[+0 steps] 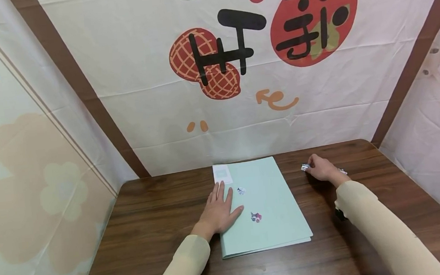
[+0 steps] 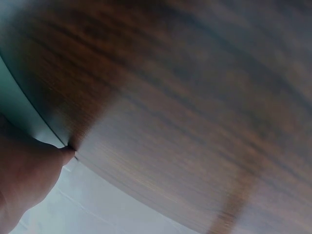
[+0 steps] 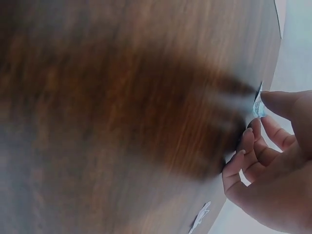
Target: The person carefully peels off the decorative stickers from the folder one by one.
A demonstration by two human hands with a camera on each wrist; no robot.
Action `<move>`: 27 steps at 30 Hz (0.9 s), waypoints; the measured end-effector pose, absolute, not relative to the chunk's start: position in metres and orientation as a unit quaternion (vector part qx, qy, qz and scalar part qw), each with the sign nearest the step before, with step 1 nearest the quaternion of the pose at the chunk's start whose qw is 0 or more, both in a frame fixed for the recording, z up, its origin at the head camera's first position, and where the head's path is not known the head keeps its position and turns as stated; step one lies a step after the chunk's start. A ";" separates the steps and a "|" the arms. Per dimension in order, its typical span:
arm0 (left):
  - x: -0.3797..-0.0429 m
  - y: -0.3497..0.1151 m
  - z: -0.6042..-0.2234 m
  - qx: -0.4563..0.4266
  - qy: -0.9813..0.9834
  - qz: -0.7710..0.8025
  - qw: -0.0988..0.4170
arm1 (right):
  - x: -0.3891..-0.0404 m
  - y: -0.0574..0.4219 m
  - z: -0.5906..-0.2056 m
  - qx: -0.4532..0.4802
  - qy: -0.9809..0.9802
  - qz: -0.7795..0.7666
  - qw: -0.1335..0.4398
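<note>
A mint-green folder point(image 1: 267, 185) lies flat on the table, with a white label point(image 1: 222, 174) at its far left corner. My left hand point(image 1: 218, 212) rests on the folder's left side, fingers spread. Two small stickers are on the cover: a silvery one point(image 1: 241, 191) near those fingertips and a pink-and-purple one point(image 1: 256, 217) lower down. To the right of the folder, my right hand point(image 1: 322, 168) pinches a shiny sticker point(image 1: 305, 167) close over the table. In the right wrist view this sticker point(image 3: 258, 106) shows between thumb and forefinger, partly hidden.
Another small sticker point(image 1: 342, 171) lies on the table beside my right wrist. The brown wood-grain table point(image 1: 153, 230) meets a printed cloth backdrop point(image 1: 155, 117) at its far edge. A cloth side panel point(image 1: 39, 179) hangs at the left.
</note>
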State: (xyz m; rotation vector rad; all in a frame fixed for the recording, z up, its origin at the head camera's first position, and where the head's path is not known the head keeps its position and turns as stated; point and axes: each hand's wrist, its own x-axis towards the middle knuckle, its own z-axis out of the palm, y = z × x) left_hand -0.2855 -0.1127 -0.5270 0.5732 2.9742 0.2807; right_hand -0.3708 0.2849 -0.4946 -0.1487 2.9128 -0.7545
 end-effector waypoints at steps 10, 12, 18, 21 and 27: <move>-0.288 -0.113 -0.531 0.190 0.976 0.090 0.054 | -0.373 0.283 -0.490 -0.022 0.968 -0.231 0.091; -0.287 -0.113 -0.529 0.189 0.976 0.091 0.052 | -0.373 0.283 -0.491 -0.023 0.968 -0.235 0.089; -0.285 -0.113 -0.526 0.187 0.977 0.089 0.050 | -0.372 0.283 -0.491 -0.021 0.967 -0.240 0.078; -0.285 -0.113 -0.527 0.186 0.977 0.089 0.052 | -0.372 0.284 -0.493 -0.024 0.969 -0.236 0.069; -0.285 -0.112 -0.526 0.185 0.977 0.092 0.055 | -0.373 0.285 -0.495 -0.032 0.971 -0.231 0.059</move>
